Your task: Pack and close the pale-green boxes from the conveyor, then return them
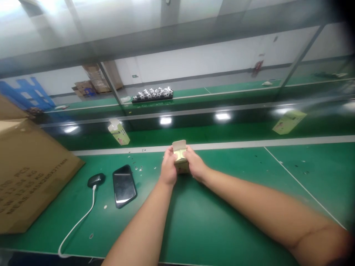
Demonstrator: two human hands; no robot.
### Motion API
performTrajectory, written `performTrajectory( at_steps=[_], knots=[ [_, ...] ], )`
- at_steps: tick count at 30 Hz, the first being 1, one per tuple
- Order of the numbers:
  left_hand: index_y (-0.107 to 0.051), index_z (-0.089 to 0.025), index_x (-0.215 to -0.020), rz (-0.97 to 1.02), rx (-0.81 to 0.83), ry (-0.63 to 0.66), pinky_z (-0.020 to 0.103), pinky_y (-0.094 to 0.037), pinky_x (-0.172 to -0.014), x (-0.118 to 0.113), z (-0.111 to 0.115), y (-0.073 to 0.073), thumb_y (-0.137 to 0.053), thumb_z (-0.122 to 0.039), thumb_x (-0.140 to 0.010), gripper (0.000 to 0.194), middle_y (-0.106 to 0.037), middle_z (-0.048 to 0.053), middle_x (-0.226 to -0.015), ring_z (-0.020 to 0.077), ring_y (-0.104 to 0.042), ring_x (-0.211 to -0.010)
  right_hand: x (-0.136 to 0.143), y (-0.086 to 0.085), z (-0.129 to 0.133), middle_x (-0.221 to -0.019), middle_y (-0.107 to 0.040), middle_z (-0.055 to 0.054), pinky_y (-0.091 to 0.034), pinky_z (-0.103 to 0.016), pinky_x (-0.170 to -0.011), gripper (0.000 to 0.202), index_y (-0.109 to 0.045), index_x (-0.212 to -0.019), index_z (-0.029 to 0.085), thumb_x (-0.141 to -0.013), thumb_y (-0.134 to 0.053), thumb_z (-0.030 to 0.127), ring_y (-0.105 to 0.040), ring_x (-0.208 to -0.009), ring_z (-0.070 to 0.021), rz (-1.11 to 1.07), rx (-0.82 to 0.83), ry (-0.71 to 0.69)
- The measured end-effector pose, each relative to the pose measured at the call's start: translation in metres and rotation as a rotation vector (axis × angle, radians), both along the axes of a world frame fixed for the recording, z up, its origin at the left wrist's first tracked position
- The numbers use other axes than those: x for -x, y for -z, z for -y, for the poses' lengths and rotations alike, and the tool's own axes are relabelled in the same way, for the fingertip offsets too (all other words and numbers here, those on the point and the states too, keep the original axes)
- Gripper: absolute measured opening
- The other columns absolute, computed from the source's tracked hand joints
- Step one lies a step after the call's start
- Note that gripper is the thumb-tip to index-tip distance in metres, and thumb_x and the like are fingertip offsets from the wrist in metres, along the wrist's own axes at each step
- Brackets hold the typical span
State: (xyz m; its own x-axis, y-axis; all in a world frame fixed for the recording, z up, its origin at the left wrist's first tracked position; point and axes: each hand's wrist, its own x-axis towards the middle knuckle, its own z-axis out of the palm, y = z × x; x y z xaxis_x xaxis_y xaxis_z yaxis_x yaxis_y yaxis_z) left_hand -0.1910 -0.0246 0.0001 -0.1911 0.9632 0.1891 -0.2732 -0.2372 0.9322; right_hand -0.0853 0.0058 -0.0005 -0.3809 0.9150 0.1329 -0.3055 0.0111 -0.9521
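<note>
Between my two hands is a small pale-green carton with its top lid flap standing up. My left hand grips its left side, thumb at the top edge. From the right, my right hand grips the opposite side, its thumb on the inner flaps. Both hands are closed round the carton, just in front of the pale strip along the bench. What is inside the carton is hidden. A similar carton with raised flaps stands beyond my left hand, and another green carton is at the far right.
A black phone lies left of my arms, beside a dark earbud-like case on a white cable. A large cardboard box fills the left side. Behind the belt, a black tray holds several football-patterned balls.
</note>
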Motion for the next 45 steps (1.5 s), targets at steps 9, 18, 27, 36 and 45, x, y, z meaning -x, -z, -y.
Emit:
performTrajectory(
  at_steps=[9, 18, 27, 36, 45],
  knots=[
    [-0.057, -0.019, -0.075, -0.031, -0.077, -0.153, 0.035, -0.051, -0.086, 0.004, 0.001, -0.006, -0.051, -0.034, -0.076, 0.016, -0.066, 0.005, -0.108, 0.0228, -0.063, -0.101, -0.016, -0.011, -0.02, -0.094, -0.066, -0.004, -0.051, -0.037, -0.088, 0.012, -0.061, -0.074, 0.02, -0.08, -0.054, 0.027, -0.062, -0.093, -0.0202, -0.01, -0.461, 0.074],
    [-0.054, -0.019, -0.094, -0.308, -0.195, -0.237, 0.03, -0.048, -0.088, -0.005, 0.008, -0.002, -0.059, -0.047, -0.088, 0.029, -0.063, 0.007, -0.101, 0.0186, -0.061, -0.094, -0.028, -0.016, -0.013, -0.105, -0.067, -0.008, -0.054, -0.039, -0.086, 0.014, -0.064, -0.096, 0.022, -0.091, -0.058, 0.035, -0.063, -0.099, -0.0219, 0.255, -0.81, 0.161],
    [-0.054, -0.019, -0.092, -0.323, -0.192, -0.274, 0.029, -0.046, -0.085, -0.008, 0.009, 0.0, -0.047, -0.051, -0.095, 0.033, -0.063, 0.005, -0.097, 0.0166, -0.059, -0.088, -0.023, -0.013, -0.01, -0.1, -0.065, -0.007, -0.054, -0.036, -0.082, 0.012, -0.063, -0.089, 0.021, -0.09, -0.061, 0.033, -0.062, -0.096, -0.0207, 0.21, -0.785, 0.171],
    [-0.05, -0.019, -0.088, -0.144, -0.178, -0.182, 0.027, -0.046, -0.08, -0.006, 0.005, 0.006, -0.052, -0.032, -0.089, 0.013, -0.06, 0.002, -0.092, 0.0154, -0.057, -0.084, -0.021, -0.009, -0.013, -0.1, -0.062, -0.007, -0.052, -0.036, -0.084, 0.008, -0.059, -0.088, 0.02, -0.088, -0.061, 0.029, -0.062, -0.095, -0.0205, 0.118, -0.711, 0.094],
    [-0.042, -0.024, -0.132, -0.17, -0.037, -0.285, 0.028, -0.049, -0.085, -0.004, -0.001, 0.016, -0.053, -0.037, -0.091, 0.044, -0.054, 0.007, -0.121, 0.018, -0.059, -0.103, -0.034, -0.007, -0.032, -0.109, -0.063, -0.009, -0.052, -0.038, -0.085, 0.037, -0.052, -0.114, 0.021, -0.08, -0.063, 0.026, -0.062, -0.092, -0.0221, 0.454, -1.029, 0.013]
  ],
)
